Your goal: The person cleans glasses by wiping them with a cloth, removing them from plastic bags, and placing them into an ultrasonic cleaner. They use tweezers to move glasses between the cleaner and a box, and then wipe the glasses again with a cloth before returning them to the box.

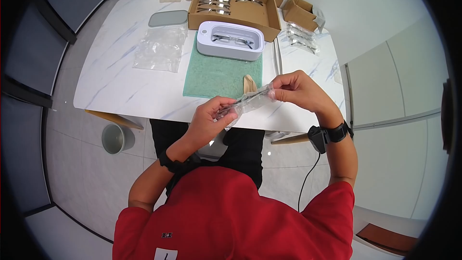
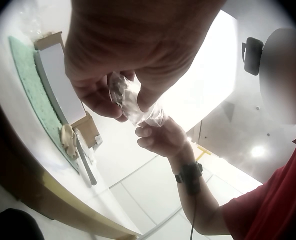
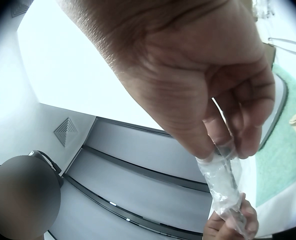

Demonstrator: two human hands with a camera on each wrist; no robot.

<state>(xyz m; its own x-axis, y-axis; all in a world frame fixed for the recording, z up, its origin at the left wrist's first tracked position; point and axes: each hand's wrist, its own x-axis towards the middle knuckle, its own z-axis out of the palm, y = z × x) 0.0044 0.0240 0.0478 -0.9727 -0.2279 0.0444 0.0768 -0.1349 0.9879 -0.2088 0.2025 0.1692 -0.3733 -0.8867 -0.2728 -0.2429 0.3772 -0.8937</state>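
A clear plastic sleeve (image 1: 255, 102) with a pair of glasses (image 1: 248, 97) inside, its dark temple showing through, is stretched between both hands above the table's front edge. My left hand (image 1: 209, 118) grips the lower left end, thumb and fingers pressing the crinkled plastic. At the other end, my right hand (image 1: 298, 91) pinches the sleeve between thumb and fingers. In the right wrist view the sleeve (image 3: 220, 182) runs from the right fingertips down to the left hand. Beyond the hands, a white cleaning machine (image 1: 216, 52) holds glasses (image 1: 233, 41) in its basin.
The machine stands on a green towel (image 1: 207, 79), where a beige cloth piece (image 1: 249, 84) lies. Behind is a cardboard box (image 1: 269, 29) with several glasses. Left lie a grey lid (image 1: 167, 18) and clear bags (image 1: 159, 53); right, tweezers (image 1: 277, 58), bagged glasses (image 1: 303, 38) and a small carton (image 1: 298, 13).
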